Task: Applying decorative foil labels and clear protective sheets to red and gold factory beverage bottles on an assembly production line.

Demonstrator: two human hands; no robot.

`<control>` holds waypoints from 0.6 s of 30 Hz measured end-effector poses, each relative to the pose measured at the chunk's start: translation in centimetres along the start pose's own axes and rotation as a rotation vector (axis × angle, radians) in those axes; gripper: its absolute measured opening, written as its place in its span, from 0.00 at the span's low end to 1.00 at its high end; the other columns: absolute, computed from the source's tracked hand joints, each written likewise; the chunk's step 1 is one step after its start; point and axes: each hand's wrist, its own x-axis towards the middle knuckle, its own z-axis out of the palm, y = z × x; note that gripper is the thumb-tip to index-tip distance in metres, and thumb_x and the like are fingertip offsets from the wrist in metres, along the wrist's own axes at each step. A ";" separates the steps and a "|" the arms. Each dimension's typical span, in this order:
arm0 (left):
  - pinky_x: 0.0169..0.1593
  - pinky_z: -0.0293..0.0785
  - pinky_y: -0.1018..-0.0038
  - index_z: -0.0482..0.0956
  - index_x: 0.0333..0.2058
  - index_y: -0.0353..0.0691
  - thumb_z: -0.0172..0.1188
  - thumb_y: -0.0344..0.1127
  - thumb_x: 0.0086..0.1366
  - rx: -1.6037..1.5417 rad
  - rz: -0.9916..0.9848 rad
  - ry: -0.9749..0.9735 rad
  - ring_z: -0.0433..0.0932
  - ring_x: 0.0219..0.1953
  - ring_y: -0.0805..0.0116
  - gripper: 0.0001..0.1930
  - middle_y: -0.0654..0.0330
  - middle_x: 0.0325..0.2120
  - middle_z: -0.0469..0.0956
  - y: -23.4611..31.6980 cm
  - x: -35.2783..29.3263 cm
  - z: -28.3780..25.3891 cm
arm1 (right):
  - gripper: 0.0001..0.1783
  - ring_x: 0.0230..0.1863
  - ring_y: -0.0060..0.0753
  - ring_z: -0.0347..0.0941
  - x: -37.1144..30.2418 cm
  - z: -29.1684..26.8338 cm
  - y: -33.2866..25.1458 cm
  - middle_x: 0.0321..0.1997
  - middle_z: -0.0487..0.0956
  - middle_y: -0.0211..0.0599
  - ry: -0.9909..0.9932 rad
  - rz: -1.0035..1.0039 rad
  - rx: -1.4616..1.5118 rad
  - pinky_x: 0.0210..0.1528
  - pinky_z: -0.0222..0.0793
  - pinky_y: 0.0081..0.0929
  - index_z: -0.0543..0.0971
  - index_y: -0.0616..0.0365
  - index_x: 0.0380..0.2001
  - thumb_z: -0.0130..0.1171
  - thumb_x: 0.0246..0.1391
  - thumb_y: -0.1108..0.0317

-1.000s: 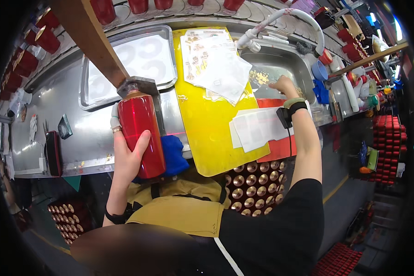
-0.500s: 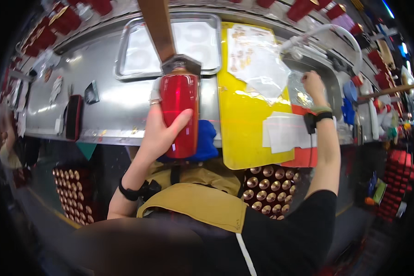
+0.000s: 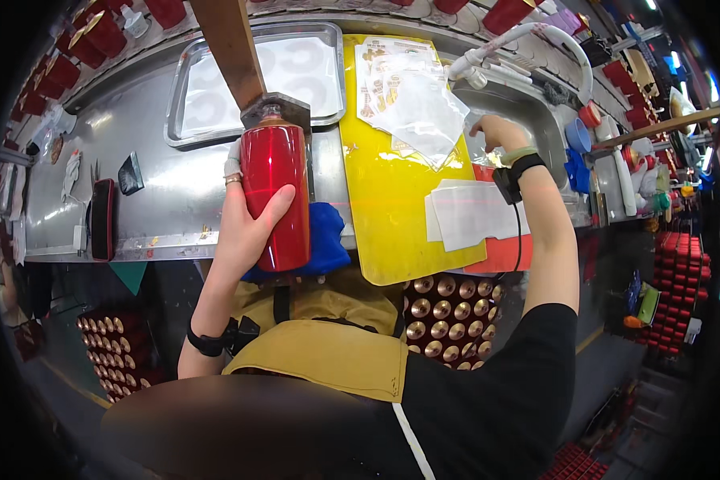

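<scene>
I see a long steel bench point(image 3: 160, 200) that runs across the top. On it lies a big yellow board point(image 3: 384, 192). A flat steel tray point(image 3: 200, 104) sits to the left of the board, and a sink point(image 3: 536, 120) is on the right. A white hose point(image 3: 536, 36) bends over the sink.

My left arm comes up from below with the elbow bent. My left hand point(image 3: 244, 228) is wrapped tight around a red bottle point(image 3: 276, 196). The thumb lies across the front and the fingers go round the back. The bottle stands upright over the front edge of the bench. Its top sits under a metal block at the end of a brown bar point(image 3: 228, 48). A blue cloth point(image 3: 324, 240) lies just behind the bottle.

My right arm reaches far out, almost straight. My right hand point(image 3: 496, 132) is at the sink edge, touching a clear plastic sheet point(image 3: 424, 112). I cannot tell if it is gripping it. White papers point(image 3: 472, 212) lie near that wrist.
</scene>
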 end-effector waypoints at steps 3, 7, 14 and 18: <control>0.57 0.77 0.65 0.51 0.70 0.35 0.66 0.37 0.68 -0.004 -0.002 0.014 0.79 0.54 0.63 0.40 0.49 0.56 0.75 0.0 0.0 0.1 | 0.21 0.52 0.48 0.79 -1.2 1.0 -0.6 0.52 0.83 0.42 -0.069 0.014 -0.238 0.51 0.77 0.41 0.87 0.51 0.36 0.75 0.32 0.77; 0.57 0.78 0.66 0.52 0.69 0.34 0.67 0.36 0.67 -0.037 0.026 0.018 0.80 0.54 0.63 0.40 0.49 0.55 0.76 0.4 0.1 0.6 | 0.10 0.49 0.47 0.80 -1.3 1.5 1.2 0.43 0.83 0.40 0.064 0.184 -0.185 0.48 0.77 0.40 0.86 0.50 0.31 0.71 0.41 0.69; 0.59 0.77 0.63 0.54 0.68 0.32 0.71 0.41 0.62 -0.011 -0.005 -0.009 0.79 0.55 0.61 0.43 0.47 0.55 0.75 0.5 0.5 -0.3 | 0.05 0.42 0.42 0.78 -9.7 -7.6 -8.5 0.37 0.83 0.36 0.772 -0.118 0.105 0.46 0.73 0.35 0.83 0.54 0.36 0.63 0.55 0.72; 0.59 0.77 0.63 0.54 0.68 0.32 0.71 0.43 0.62 -0.090 -0.006 -0.036 0.79 0.55 0.60 0.44 0.46 0.55 0.75 0.6 0.3 -0.4 | 0.06 0.38 0.37 0.77 -14.0 -10.8 -17.1 0.35 0.82 0.35 0.960 -0.362 0.360 0.40 0.72 0.30 0.81 0.57 0.37 0.62 0.55 0.77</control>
